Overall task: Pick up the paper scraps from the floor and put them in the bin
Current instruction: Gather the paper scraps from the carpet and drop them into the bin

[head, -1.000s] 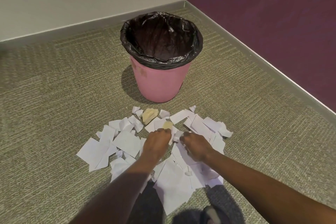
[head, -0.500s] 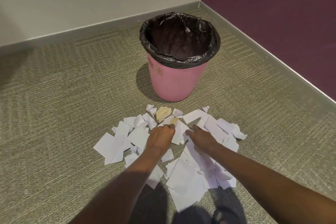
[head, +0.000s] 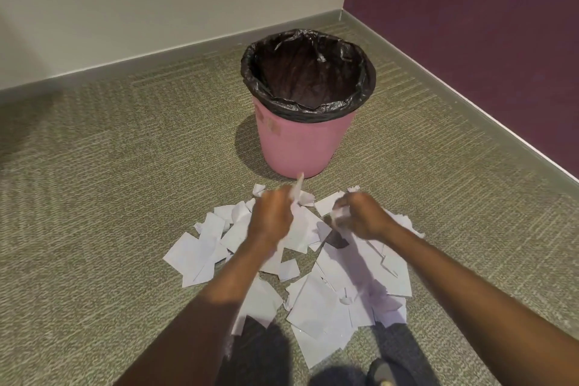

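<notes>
Several white paper scraps (head: 319,301) lie spread on the carpet in front of me. Just beyond them stands a pink bin (head: 300,147) lined with a black bag (head: 308,72); its inside looks empty. My left hand (head: 272,216) is closed around a paper scrap that sticks up past its knuckles toward the bin. My right hand (head: 360,216) is closed on crumpled white scraps, lifted a little above the pile. Both hands are blurred by motion and sit close to the bin's base.
The bin stands near a room corner where a cream wall (head: 156,3) meets a purple wall (head: 470,25), with a grey skirting board (head: 125,67) along the floor. A dark shoe (head: 382,373) shows at the bottom edge. Olive carpet (head: 94,197) surrounds the pile.
Both hands have closed on scraps and lifted off the floor toward the bin. The yellowish scrap near the bin is hidden or gone from the pile. The camera shifted left.
</notes>
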Action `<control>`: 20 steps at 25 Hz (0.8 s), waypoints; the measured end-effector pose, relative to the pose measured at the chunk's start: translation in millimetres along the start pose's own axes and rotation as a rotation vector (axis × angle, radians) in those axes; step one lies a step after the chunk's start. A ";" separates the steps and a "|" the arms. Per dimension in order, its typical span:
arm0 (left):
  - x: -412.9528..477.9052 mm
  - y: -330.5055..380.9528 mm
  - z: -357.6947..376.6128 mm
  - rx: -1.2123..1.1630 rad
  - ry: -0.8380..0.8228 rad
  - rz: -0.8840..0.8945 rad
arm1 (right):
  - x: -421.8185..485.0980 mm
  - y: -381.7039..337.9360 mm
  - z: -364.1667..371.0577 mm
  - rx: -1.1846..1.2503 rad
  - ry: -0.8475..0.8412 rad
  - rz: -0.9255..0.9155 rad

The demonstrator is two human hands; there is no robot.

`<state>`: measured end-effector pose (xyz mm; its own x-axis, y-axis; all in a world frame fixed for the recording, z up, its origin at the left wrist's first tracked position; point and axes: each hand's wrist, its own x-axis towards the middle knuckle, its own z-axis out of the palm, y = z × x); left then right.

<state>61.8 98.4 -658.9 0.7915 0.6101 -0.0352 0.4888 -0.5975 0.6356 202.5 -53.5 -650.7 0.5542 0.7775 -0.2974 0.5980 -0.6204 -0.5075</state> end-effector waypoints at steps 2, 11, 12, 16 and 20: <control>11.1 17.3 -41.5 -0.357 0.119 -0.128 | -6.2 -27.1 -44.4 0.193 0.070 -0.016; 106.8 101.4 -187.5 -1.164 0.231 -0.243 | 42.6 -119.1 -182.2 0.789 0.289 -0.132; 119.3 104.7 -188.9 -1.128 0.224 -0.301 | 53.6 -120.9 -185.5 0.805 0.285 -0.086; 149.9 105.0 -179.5 -0.888 0.159 -0.428 | 85.8 -123.1 -186.0 0.785 0.261 0.043; 164.5 116.9 -166.0 -1.011 0.130 -0.437 | 98.4 -118.4 -182.7 0.786 0.241 0.093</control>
<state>188.2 215.3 -462.4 0.5508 0.7498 -0.3667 0.1452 0.3466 0.9267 292.0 77.5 -472.1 0.7441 0.6273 -0.2298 0.0140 -0.3585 -0.9334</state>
